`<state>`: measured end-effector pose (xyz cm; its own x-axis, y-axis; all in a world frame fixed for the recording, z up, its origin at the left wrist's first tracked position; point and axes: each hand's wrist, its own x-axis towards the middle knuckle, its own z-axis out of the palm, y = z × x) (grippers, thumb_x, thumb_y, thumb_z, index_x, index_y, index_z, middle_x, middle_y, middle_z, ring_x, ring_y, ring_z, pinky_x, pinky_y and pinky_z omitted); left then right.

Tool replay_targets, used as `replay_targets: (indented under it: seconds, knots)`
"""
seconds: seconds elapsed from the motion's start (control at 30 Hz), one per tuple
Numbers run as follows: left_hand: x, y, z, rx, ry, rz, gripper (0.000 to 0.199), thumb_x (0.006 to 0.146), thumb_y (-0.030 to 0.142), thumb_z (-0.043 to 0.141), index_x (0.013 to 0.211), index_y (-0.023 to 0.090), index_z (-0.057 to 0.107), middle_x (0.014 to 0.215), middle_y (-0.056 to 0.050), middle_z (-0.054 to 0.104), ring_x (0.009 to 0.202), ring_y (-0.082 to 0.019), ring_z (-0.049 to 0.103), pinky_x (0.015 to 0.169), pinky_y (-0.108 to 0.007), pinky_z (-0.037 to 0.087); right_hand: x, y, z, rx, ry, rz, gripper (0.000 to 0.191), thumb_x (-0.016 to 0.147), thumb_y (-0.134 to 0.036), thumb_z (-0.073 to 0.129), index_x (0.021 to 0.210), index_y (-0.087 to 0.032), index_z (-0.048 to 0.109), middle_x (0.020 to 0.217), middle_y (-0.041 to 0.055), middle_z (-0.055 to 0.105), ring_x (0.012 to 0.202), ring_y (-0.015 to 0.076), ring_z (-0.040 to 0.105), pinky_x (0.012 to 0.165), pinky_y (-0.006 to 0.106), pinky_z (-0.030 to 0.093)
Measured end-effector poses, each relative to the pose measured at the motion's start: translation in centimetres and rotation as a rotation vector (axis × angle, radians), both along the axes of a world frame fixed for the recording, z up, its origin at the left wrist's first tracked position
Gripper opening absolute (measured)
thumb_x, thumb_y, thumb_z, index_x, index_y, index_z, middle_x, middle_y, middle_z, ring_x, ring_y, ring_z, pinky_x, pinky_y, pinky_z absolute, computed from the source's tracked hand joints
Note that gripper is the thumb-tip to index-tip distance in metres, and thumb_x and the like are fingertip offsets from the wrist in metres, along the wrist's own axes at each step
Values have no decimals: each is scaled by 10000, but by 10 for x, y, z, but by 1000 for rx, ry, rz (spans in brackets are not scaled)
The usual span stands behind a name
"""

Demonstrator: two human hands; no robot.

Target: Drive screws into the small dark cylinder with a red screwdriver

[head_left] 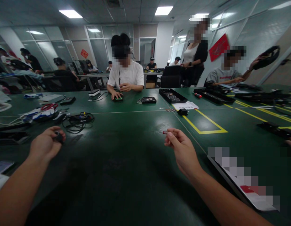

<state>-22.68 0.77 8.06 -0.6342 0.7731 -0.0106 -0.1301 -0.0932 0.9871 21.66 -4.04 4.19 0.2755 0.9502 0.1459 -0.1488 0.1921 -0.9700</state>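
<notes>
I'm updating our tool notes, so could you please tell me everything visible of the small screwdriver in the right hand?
The small screwdriver has a thin, metallic-looking shaft and a red part where it meets the right hand, which hides the rest of its handle. Pinched in that hand, it looks roughly level, pointing leftward over the green table. Its tip shape is too small to tell.
</notes>
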Motion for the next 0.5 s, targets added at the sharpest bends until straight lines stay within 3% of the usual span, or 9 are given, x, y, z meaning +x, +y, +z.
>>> replay_targets:
  seconds: [0.13, 0.3, 0.4, 0.5]
  knots:
    - [70, 1, 3, -46, -209, -209, 319, 575, -19, 459, 837, 136, 553, 672, -22, 499, 628, -149, 508, 589, -236, 485, 2, 0, 0, 19, -72, -12, 305, 842, -472, 740, 1019, -225, 721, 745, -10, 647, 690, 168, 584, 677, 324, 474]
    - [151, 0, -4, 0, -312, -543, 97, 777, 141, 521, 833, 141, 600, 705, -41, 526, 677, -173, 538, 640, -291, 521, 2, -3, 5, 62, -136, -21, 275, 870, -498, 720, 885, -224, 728, 710, -7, 643, 635, 149, 540, 604, 294, 425]
    - [195, -4, -15, 51, -296, -762, 296, 668, 81, 666, 943, 175, 609, 848, -26, 577, 796, -159, 583, 747, -281, 520, 2, -5, 6, 71, -121, -30, 328, 852, -547, 730, 812, -222, 704, 682, -8, 622, 633, 155, 552, 609, 295, 444]
    - [231, -7, -34, 129, -192, -881, 506, 569, -31, 671, 1000, 221, 588, 965, -13, 590, 899, -153, 601, 854, -295, 495, 2, -6, 7, 66, -99, -52, 381, 826, -596, 734, 780, -220, 692, 661, -13, 598, 610, 154, 552, 596, 294, 457]
